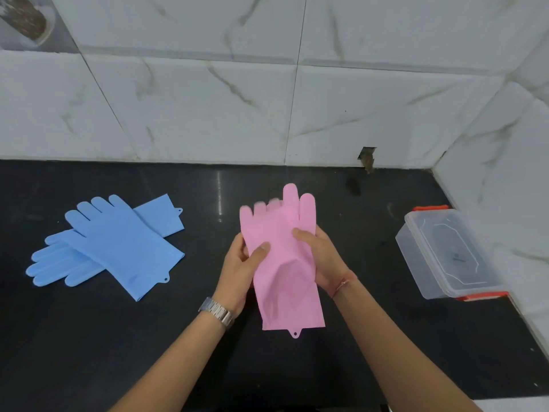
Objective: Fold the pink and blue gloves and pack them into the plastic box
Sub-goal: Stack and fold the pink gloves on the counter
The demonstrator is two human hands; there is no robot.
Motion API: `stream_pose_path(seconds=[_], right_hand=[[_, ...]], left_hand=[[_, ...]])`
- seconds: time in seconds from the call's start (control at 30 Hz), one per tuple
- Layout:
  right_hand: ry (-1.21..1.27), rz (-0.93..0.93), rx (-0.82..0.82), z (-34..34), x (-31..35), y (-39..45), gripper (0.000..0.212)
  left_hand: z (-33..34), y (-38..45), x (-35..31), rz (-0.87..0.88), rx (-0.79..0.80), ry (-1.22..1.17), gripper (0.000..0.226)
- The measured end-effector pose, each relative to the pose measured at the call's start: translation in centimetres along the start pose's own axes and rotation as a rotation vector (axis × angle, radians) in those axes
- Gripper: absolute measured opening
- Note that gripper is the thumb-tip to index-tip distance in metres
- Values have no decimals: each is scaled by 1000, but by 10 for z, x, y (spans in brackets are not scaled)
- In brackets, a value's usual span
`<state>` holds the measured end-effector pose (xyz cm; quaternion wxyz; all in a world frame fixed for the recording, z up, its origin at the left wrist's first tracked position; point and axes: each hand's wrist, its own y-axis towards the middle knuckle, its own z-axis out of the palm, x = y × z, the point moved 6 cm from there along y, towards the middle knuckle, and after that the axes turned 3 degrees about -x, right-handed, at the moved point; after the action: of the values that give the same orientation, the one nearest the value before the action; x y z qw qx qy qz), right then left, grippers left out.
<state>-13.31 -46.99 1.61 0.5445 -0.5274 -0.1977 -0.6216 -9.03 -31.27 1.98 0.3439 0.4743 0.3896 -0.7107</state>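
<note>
One view only is given, taken from the wearer's head and aimed forward and down onto the black counter (89, 352). The marble-tiled wall (208, 99) is faced at twelve o'clock, and a side wall (511, 144) is caught at two o'clock. The scene is seen from close, at arm's reach, with both forearms entering from six o'clock. Straight lines are bent near the edges by the wide lens. No second view is supplied, so nothing is shared.
</note>
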Motion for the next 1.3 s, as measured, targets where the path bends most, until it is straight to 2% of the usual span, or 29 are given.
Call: stream_pose_path(seconds=[0.07,0.17,0.23,0.3,0.4,0.57,0.7,0.97,1.13,1.3], right_hand=[[-2,50,-64,-10,2,13,41],[-95,193,-138,-25,-9,21,41],[-238,244,-141,-35,-17,19,30],[-369,278,-95,-38,-22,17,28],[-511,270,-66,-42,-25,17,39],[-547,161,-139,-50,-23,17,42],[-609,204,-213,-67,-34,17,52],[-755,195,-261,-67,-37,12,59],[-834,314,-201,-68,-44,-3,74],[-638,421,-191,-77,-54,-22,85]], left_hand=[[4,19,4,-27,-27,95,47],[1,40,36,-252,-92,237,40],[-6,46,56,-334,-102,338,38],[-12,51,63,-308,-122,397,36],[-12,54,60,-228,-128,483,35],[-10,57,54,-98,-134,555,41],[-5,56,66,-149,-95,630,47],[-2,54,63,-61,-125,790,52],[-2,47,62,-74,-51,783,66],[-10,38,68,-190,34,735,91]])
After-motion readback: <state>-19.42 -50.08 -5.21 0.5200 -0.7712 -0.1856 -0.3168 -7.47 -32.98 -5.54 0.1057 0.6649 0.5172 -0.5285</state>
